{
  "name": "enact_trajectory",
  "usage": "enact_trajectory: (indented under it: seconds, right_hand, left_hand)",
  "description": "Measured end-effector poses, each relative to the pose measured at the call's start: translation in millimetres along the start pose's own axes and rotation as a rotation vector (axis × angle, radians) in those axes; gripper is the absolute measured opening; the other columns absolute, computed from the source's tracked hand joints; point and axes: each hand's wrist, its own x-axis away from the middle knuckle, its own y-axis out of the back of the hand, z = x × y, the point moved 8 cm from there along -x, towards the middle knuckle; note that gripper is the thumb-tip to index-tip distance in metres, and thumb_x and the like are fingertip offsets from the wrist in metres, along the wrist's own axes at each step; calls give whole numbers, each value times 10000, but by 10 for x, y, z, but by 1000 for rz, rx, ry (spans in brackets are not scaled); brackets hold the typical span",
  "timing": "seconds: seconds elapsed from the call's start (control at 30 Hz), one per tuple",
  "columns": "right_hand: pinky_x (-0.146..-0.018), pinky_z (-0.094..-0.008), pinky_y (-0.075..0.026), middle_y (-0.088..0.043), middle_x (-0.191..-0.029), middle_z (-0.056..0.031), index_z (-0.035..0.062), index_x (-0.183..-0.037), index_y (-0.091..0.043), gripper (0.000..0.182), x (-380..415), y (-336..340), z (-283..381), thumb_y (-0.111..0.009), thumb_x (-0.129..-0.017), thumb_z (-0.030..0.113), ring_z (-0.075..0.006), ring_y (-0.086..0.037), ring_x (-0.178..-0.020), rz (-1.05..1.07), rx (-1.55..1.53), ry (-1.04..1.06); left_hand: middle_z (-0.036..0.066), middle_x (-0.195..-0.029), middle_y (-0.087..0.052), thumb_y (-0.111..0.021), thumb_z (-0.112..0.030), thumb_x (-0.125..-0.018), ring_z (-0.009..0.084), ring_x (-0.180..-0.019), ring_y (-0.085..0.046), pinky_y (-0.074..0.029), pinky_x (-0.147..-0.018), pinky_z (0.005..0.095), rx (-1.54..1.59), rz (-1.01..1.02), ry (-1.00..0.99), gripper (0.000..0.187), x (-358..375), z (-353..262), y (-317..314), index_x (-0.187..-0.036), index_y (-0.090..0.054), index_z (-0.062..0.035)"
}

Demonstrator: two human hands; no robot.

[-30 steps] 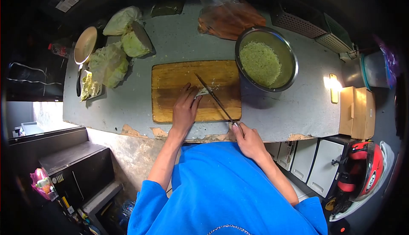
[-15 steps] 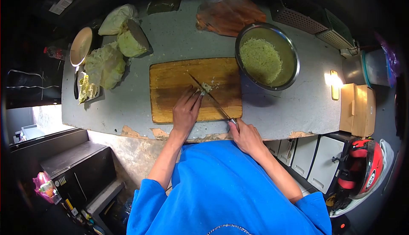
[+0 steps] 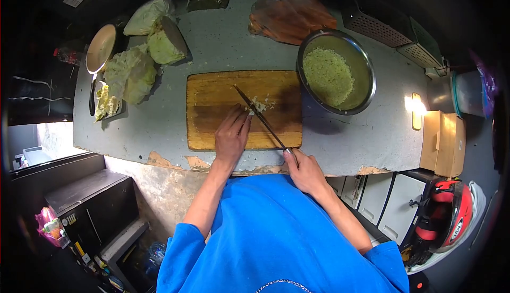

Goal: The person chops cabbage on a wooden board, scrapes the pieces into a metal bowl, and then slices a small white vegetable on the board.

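My right hand (image 3: 306, 172) is wrapped round the handle of a kitchen knife (image 3: 270, 126), whose blade slants up and left across a wooden cutting board (image 3: 212, 94). Close to the blade's left side, my left hand (image 3: 231, 138) rests on the board, its fingers bent and together at a small bit of pale cabbage (image 3: 252, 113). More chopped cabbage (image 3: 264, 103) lies in a little heap just right of the blade. Up and right of the board, a steel bowl (image 3: 368, 62) holds a mass of finely chopped cabbage (image 3: 328, 76).
At the back left are a cut cabbage (image 3: 166, 44), loose cabbage leaves (image 3: 130, 75), a pale bag (image 3: 150, 17) and a pan (image 3: 101, 48). A plastic bag of carrots (image 3: 292, 19) lies behind the bowl. Perforated baskets (image 3: 377, 27) and a cardboard box (image 3: 443, 141) stand right.
The knife's blade has turned slightly, and its flat shows more broadly now. Both hands stay in nearly the same places. The camera view has shifted a little.
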Motion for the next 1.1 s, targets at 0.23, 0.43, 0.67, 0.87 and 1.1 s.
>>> enact_trajectory:
  seconds: [0.23, 0.43, 0.67, 0.87, 1.1]
  right_hand:
    - [-772, -581, -491, -672, -783, -298, -8, -1037, -638, 469, -6, -8, 68, -460, -1086, 423, -525, -648, -794, -23, -17, 52]
    - [-797, -603, -513, -689, -830, -319, -16, -1065, -628, 441, -64, -63, 40, -473, -1079, 396, -544, -661, -851, -80, 94, 68]
    - [-799, -596, -508, -686, -838, -328, -23, -1007, -616, 469, -127, -11, 61, -467, -1080, 416, -546, -659, -871, -74, 121, 59]
    - [-703, -535, -470, -631, -720, -281, -17, -929, -606, 476, -130, 34, -34, -488, -1078, 419, -493, -631, -748, -64, -43, 65]
    - [-635, -494, -436, -564, -646, -252, -24, -898, -579, 471, -102, 238, -36, -503, -1079, 404, -444, -571, -628, -149, -82, 93]
  left_hand:
    - [173, -1075, -736, -718, -52, -922, 345, -1113, -703, -581, -904, 417, -7, -2, -13, 137, -18, -15, 4, -1028, -756, 27]
    - [173, -1084, -734, -724, -43, -912, 346, -1107, -704, -579, -902, 416, 4, -2, -6, 134, -16, 10, -11, -1024, -756, 24]
    - [170, -1105, -738, -725, -39, -907, 343, -1140, -697, -574, -924, 417, 48, 29, -28, 141, 9, 44, 15, -1032, -763, 13]
    - [165, -1183, -735, -746, -124, -906, 353, -1219, -660, -533, -1047, 440, 89, 135, -100, 248, -57, -41, 143, -1135, -752, -31]
    - [180, -1297, -698, -771, -178, -898, 352, -1252, -643, -499, -1076, 427, 94, 38, 94, 383, -90, 177, 650, -1250, -721, -38]
